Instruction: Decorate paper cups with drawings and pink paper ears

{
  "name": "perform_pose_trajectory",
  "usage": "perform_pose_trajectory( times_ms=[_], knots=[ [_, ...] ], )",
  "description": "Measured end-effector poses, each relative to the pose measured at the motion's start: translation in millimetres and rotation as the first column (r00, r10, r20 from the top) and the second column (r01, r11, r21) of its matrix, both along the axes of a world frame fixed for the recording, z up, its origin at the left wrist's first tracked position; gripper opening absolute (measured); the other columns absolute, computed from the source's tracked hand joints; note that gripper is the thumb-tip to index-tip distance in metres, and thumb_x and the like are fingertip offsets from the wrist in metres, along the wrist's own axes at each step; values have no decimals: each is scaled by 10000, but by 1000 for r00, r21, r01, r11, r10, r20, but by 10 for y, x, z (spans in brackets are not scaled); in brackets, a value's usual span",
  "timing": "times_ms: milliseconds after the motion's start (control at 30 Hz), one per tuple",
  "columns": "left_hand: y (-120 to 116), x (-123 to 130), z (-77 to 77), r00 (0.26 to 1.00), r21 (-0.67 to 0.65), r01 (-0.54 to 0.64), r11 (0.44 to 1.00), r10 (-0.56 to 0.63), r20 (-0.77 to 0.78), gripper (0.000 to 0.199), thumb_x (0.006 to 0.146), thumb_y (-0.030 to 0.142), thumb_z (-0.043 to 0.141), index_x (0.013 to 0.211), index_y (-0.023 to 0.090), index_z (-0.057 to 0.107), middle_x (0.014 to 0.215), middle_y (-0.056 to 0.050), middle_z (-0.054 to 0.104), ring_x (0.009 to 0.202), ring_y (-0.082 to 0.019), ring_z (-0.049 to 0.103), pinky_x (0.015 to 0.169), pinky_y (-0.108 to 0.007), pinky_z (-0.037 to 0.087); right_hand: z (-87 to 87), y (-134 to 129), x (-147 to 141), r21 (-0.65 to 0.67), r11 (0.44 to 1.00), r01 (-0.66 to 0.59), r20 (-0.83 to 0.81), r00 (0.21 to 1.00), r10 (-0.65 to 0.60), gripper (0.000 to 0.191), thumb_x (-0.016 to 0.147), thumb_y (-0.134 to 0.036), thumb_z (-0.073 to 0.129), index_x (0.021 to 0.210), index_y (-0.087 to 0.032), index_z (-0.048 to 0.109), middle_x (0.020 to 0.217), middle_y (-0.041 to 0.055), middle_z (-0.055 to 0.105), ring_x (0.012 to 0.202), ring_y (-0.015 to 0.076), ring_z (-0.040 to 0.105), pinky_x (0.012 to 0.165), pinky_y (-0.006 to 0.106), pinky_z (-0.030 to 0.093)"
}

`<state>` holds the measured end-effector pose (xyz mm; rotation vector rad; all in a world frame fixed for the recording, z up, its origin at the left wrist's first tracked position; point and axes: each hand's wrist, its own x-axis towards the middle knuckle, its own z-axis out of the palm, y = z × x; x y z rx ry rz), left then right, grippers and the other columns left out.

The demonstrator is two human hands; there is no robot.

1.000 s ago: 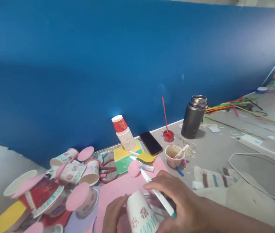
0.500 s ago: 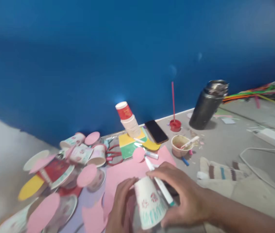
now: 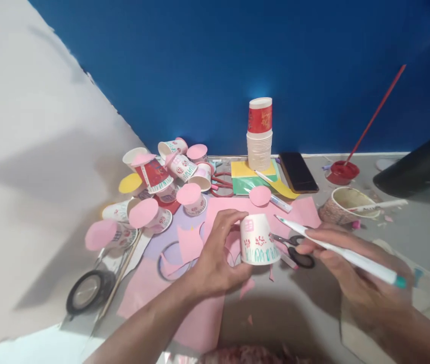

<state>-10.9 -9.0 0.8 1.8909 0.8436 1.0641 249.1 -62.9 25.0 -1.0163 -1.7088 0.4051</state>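
My left hand [image 3: 222, 253] grips an upside-down white paper cup [image 3: 259, 240] from its left side. The cup bears a pink window, red flowers and green strokes near its rim. To the right, my right hand [image 3: 359, 268] holds a white marker [image 3: 346, 254] with a green end cap. The marker's green tip points left, a little apart from the cup. Black-handled scissors [image 3: 301, 257] lie between the cup and my right hand. Pink paper [image 3: 200, 323] is spread beneath my left hand, and a pink paper disc [image 3: 260, 196] rests behind the cup.
Decorated cups with paper discs [image 3: 150, 217] crowd the left. Behind are a stack of cups [image 3: 259, 149], a phone [image 3: 298, 173] and red-handled scissors [image 3: 222, 184]. A paste cup [image 3: 336, 207], red dish [image 3: 343, 173] and dark bottle [image 3: 423, 162] stand right. Black tape [image 3: 86, 293] lies left.
The view has swung left and down. My right hand has moved away from the cup with the marker, whose tip now points toward the cup. My left hand keeps hold of the cup.
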Motion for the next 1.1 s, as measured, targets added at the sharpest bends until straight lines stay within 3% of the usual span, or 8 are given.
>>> perform_pose_trajectory(
  times_ms=[133,333,533,1100],
  knots=[
    [-7,7,-48,999,67,31,997,-28,-41,890,651,51,713,1474,308,491,1390,-110,508,1336,-313,533,1108,-480,550,73,-1,-14,95,991,-96,39,995,93,361,905,-87,671,1208,-255,773,913,61,809,804,274,757,738,442,614],
    [-18,10,-56,996,86,67,994,-61,-67,909,644,55,699,1489,311,481,1386,-101,501,1341,-315,523,1126,-484,522,162,10,-85,88,993,-78,57,996,73,243,893,-67,682,1070,-220,745,829,33,781,713,204,728,674,355,578],
    [-20,21,-59,996,98,72,993,-66,-66,911,635,59,680,1488,310,484,1382,-106,510,1336,-317,525,1099,-478,546,184,14,-85,58,995,-86,89,993,81,224,900,-80,657,1045,-231,737,800,35,776,670,207,704,619,350,567],
    [-31,35,-72,993,63,107,992,-104,-47,895,640,49,666,1481,299,489,1403,-106,504,1355,-319,516,1145,-513,501,195,40,-79,28,993,-113,130,986,108,179,941,-90,642,1036,-202,745,814,45,785,713,191,707,649,335,576]
  ],
)
